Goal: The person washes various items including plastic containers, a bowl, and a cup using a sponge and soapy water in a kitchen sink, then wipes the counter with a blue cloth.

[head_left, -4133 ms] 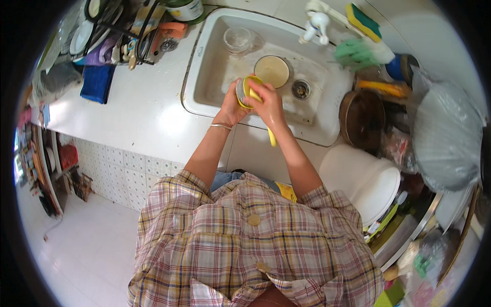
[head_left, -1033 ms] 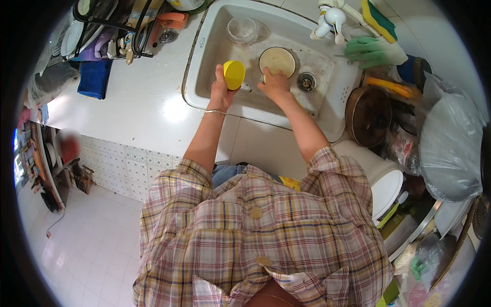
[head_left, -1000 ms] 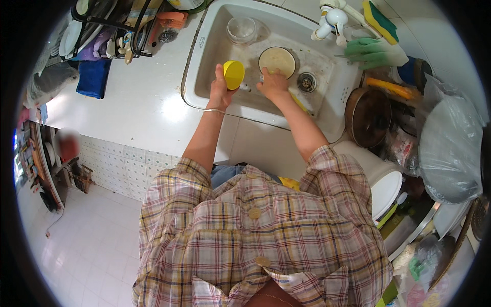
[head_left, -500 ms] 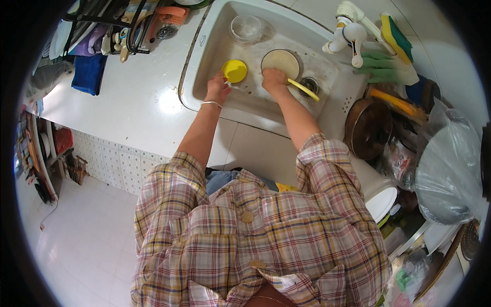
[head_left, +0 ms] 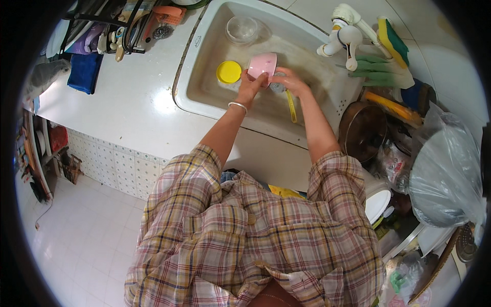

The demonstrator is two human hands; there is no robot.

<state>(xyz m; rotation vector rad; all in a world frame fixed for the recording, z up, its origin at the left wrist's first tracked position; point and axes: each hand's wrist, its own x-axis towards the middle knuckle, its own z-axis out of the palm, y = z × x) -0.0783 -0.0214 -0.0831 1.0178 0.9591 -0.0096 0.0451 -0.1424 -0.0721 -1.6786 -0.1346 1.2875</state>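
Note:
In the sink [head_left: 210, 30] I hold a pink bowl [head_left: 263, 63] tipped on its side, its pink outer wall showing. My left hand [head_left: 250, 86] grips the bowl by its near-left edge. At its right side, my right hand [head_left: 289, 81] is closed around a scrubber [head_left: 291, 106] with a yellow handle; the handle sticks out below the hand. The scrubber's silvery, wiry-looking head lies close against the bowl, partly hidden by my fingers. A round yellow lid [head_left: 228, 72] rests on the sink floor left of the bowl. Farther back stands a clear round container [head_left: 242, 29].
A white faucet [head_left: 343, 41] rises at the sink's right, beside a yellow-green sponge [head_left: 393, 42] and green gloves [head_left: 381, 70]. A brown glass lid [head_left: 363, 131] leans near the right rim. A utensil rack and a blue cloth [head_left: 84, 73] occupy the left counter.
The bowl has been lifted off the sink floor and tilted. My left hand has moved right, from the yellow lid to the bowl. The scrubber's handle has swung to point toward me.

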